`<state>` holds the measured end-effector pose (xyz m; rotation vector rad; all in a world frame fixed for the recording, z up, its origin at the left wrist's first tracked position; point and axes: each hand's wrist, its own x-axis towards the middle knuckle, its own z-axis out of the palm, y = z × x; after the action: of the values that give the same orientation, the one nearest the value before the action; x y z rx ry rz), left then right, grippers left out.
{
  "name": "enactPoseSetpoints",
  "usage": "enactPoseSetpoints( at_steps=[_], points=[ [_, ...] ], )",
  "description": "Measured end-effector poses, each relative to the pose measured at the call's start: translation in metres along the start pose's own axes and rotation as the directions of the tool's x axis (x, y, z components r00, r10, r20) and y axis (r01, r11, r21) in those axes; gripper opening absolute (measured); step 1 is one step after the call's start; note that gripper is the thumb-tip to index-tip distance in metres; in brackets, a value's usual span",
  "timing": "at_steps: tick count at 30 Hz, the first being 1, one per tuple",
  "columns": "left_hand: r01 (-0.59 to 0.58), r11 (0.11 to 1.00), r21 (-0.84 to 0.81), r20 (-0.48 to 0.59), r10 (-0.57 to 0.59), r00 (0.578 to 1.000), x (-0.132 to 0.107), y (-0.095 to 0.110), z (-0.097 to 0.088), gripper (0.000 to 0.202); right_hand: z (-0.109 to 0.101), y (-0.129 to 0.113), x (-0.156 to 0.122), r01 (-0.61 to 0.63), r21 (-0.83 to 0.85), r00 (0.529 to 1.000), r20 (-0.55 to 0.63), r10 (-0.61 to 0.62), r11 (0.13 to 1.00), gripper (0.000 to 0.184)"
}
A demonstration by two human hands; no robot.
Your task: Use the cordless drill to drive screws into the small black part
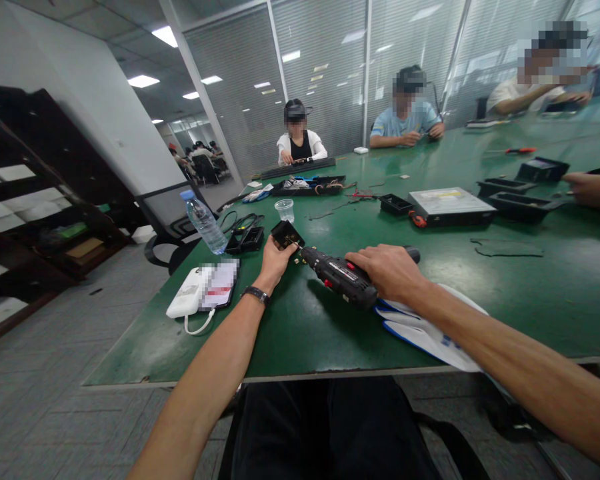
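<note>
My left hand (pixel 275 259) grips a small black box-like part (pixel 287 235) above the green table (pixel 300 333). Wrapped round a black cordless screwdriver (pixel 343 275) with red buttons is my right hand (pixel 387 268). The driver's bit points left and meets the black part beside my left thumb; the exact contact point is too small to make out. A few small brass-coloured pieces (pixel 299 261) show just below the bit. Under my right forearm lies a white and blue glove-like cloth (pixel 425 333), partly covered.
Left of my hands are a water bottle (pixel 203 221), a power bank (pixel 186 293) cabled to a phone (pixel 221 283), and black trays (pixel 245 240). A clear cup (pixel 285 211) stands beyond. A disc drive (pixel 450 205) sits right. Several people work around the table.
</note>
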<state>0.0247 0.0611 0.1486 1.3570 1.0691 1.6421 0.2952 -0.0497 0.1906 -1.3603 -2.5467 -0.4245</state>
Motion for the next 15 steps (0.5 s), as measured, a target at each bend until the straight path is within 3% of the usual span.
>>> enactPoseSetpoints(
  at_steps=[15],
  points=[
    [-0.036, 0.999, 0.029, -0.003, 0.036, 0.999, -0.0006, -0.0001, -0.0001, 0.045, 0.0004, 0.0005, -0.0007, 0.005, 0.01, 1.0, -0.001, -0.005, 1.0, 0.041]
  ],
)
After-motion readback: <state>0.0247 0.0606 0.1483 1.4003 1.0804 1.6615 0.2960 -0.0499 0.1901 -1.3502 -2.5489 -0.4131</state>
